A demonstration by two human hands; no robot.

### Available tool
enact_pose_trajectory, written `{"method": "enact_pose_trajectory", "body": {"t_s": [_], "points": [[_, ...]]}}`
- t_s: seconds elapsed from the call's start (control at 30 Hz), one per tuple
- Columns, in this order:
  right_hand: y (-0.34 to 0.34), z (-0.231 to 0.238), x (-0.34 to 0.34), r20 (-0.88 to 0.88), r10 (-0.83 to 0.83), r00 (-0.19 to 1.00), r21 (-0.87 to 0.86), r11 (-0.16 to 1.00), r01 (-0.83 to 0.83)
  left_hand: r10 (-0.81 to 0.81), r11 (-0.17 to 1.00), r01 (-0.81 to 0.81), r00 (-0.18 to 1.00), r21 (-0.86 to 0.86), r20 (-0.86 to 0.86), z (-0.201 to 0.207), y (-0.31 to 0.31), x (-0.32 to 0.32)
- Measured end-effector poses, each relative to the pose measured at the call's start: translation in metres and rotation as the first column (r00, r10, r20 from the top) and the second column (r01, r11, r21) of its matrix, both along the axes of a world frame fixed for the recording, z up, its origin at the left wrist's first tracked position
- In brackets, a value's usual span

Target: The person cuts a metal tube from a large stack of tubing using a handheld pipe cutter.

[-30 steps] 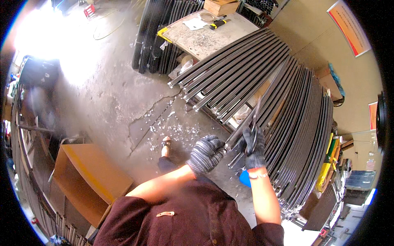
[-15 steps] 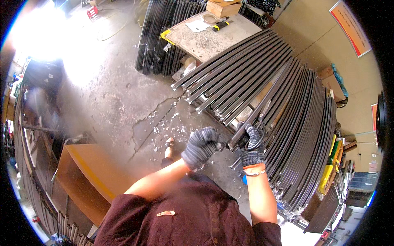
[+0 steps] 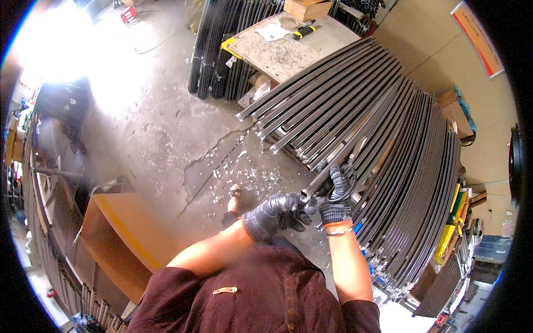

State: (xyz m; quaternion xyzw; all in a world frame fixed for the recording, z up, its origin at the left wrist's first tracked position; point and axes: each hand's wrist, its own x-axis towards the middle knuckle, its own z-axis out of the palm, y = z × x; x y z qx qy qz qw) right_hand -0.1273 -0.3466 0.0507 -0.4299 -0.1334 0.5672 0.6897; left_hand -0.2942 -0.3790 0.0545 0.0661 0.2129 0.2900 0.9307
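My right hand (image 3: pixel 336 194), in a dark striped knit glove, is closed around a black metal tube (image 3: pixel 332 176) near its near end. A dark looped tool (image 3: pixel 352 188) sits against that hand; its kind is unclear. My left hand (image 3: pixel 272 215), in a matching glove, is just left of and below the tube's end, its fingers loosely bent and apart. Nothing shows in it, and whether a fingertip touches the tube cannot be made out. Many more black tubes (image 3: pixel 411 183) lie side by side on a support, fanning from the far table round to my right.
A worn table (image 3: pixel 277 55) at the far side bears a yellow-black tool (image 3: pixel 303 33), a tape roll and a wooden box (image 3: pixel 306 10). Black tubes stand beside it. White scraps (image 3: pixel 252 172) litter the concrete floor. An open cardboard box (image 3: pixel 119 238) stands at my left.
My left hand has turned and loosened from a fist, its fingers now nearer the tube's end. The right hand keeps its hold, and the tube's end has shifted slightly left.
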Motion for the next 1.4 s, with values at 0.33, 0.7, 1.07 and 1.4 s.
{"method": "enact_pose_trajectory", "body": {"t_s": [0.33, 0.7, 1.07, 1.4], "points": [[-0.105, 0.029, 0.065, 0.121, 0.517, 0.847, -0.479, 0.778, -0.407, 0.106, 0.957, 0.110, 0.730, 0.269, -0.676, -0.010, 0.013, -0.016], [-0.079, 0.037, 0.031, 0.554, 0.747, -0.366, -0.806, 0.372, -0.461, 0.086, 0.891, 0.268, 0.692, 0.366, -0.717, -0.047, -0.007, -0.020], [-0.089, 0.029, 0.021, 0.606, 0.793, -0.065, -0.689, 0.482, -0.541, 0.138, 0.776, 0.370, 0.690, 0.511, -0.710, -0.081, -0.007, -0.021], [-0.110, 0.018, 0.023, 0.594, 0.765, -0.249, -0.799, 0.526, -0.291, 0.023, 0.886, 0.263, 0.798, 0.382, -0.602, -0.088, -0.018, 0.001]]}}
